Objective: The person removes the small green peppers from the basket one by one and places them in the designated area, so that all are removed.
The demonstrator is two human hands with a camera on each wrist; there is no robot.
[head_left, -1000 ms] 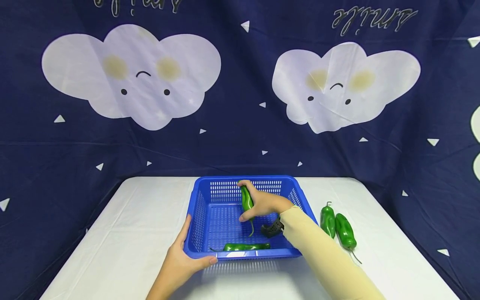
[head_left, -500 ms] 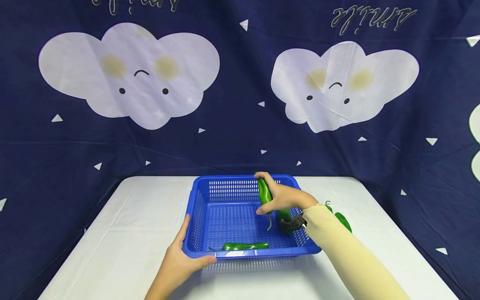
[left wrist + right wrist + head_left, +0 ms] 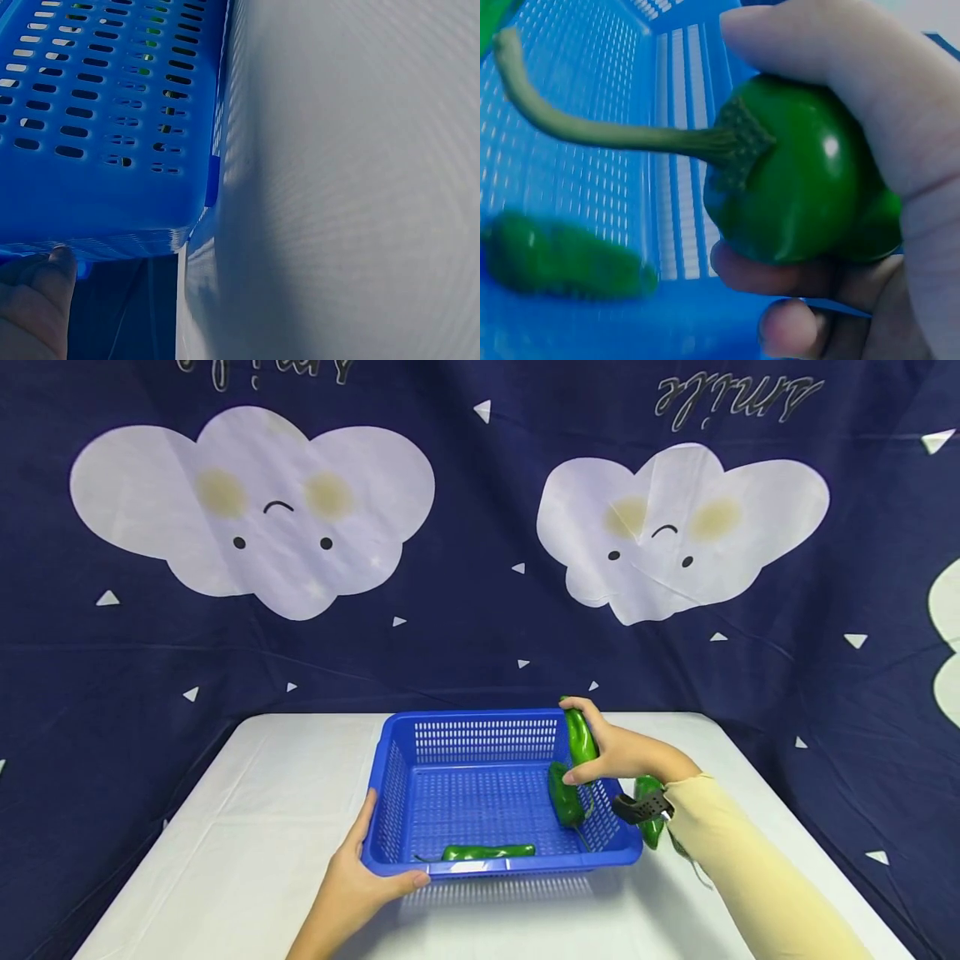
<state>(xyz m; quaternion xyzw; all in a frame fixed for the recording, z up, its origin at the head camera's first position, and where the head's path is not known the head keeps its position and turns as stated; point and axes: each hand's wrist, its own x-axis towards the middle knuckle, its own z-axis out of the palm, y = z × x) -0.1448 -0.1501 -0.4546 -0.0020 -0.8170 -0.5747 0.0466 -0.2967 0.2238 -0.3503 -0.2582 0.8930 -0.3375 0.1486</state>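
A blue perforated basket (image 3: 474, 866) stands on the white table. My left hand (image 3: 354, 881) rests at its front left corner, thumb straight along the front rim and a finger straight along the left side. In the left wrist view, one fingertip (image 3: 61, 259) touches the basket wall. My right hand (image 3: 622, 752) grips a green pepper (image 3: 579, 735) between thumb and fingers, over the basket's right side, stem toward me. Below it, a second green pepper (image 3: 562, 793) lies in the basket by the right wall. Another pepper (image 3: 489, 852) lies along the front wall inside.
Outside the basket to the right, a green pepper (image 3: 648, 818) lies on the table (image 3: 255, 827), partly covered by the right wrist's black strap (image 3: 642, 807). A stem shows beside the sleeve. A dark blue cloth (image 3: 480, 635) with printed clouds hangs behind.
My right hand has moved right with the pepper, from the basket's middle to its right wall. The pepper lying below has come into view. My left hand stays at the corner.
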